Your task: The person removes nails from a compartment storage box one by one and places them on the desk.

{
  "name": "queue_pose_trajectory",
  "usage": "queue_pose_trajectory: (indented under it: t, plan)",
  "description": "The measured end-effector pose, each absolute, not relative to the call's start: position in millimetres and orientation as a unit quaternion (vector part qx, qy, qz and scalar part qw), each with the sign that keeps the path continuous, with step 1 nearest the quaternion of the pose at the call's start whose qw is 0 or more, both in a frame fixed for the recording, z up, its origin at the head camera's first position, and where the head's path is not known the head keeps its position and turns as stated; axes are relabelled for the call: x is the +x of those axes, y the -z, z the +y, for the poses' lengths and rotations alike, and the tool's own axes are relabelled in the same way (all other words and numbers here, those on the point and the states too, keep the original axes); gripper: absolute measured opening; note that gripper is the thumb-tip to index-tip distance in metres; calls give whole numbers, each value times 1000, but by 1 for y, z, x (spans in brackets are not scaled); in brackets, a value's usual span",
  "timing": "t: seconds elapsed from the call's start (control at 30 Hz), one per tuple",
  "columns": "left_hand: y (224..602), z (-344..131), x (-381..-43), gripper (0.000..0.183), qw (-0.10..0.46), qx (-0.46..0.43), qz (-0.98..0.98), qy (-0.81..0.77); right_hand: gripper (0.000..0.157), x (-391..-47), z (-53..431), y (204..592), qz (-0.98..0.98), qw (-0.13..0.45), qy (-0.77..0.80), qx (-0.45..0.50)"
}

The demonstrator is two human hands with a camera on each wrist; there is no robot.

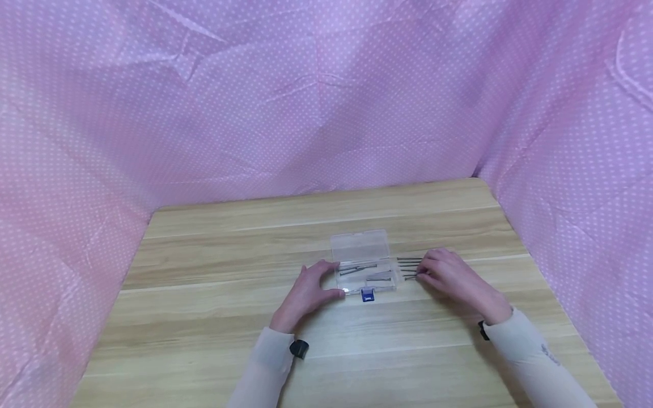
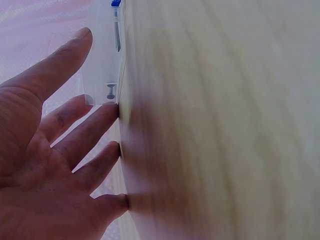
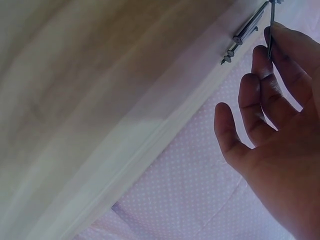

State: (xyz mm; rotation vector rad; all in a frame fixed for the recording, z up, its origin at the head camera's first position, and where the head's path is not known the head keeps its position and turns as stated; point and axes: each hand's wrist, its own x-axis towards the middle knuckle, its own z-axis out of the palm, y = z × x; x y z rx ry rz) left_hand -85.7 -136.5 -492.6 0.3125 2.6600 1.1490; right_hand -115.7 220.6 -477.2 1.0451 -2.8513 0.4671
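A clear plastic box [image 1: 357, 281] lies open on the table, its lid [image 1: 359, 247] folded back and a blue latch [image 1: 367, 294] at the front. Several nails [image 1: 358, 268] lie inside it. My left hand [image 1: 305, 292] holds the box's left end, thumb at the front corner and index finger farther back. To the right of the box, more nails [image 1: 408, 259] lie in a row on the wood. Over their right ends my right hand [image 1: 454, 277] pinches a nail [image 3: 272, 30] between thumb and index finger, the other fingers loosely bent.
The wood-grain table [image 1: 204, 317] extends around both hands. Pink dotted cloth [image 1: 306, 113] hangs behind it and along both sides. Each wrist wears a black band [image 1: 299, 348].
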Motion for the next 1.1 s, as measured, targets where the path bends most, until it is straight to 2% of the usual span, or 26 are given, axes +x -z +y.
queue_pose_trajectory:
  t: [1.1]
  plan:
    - [494, -137, -86, 72, 118, 105, 908, -387, 12, -117, 218, 483, -934, 23, -144, 325]
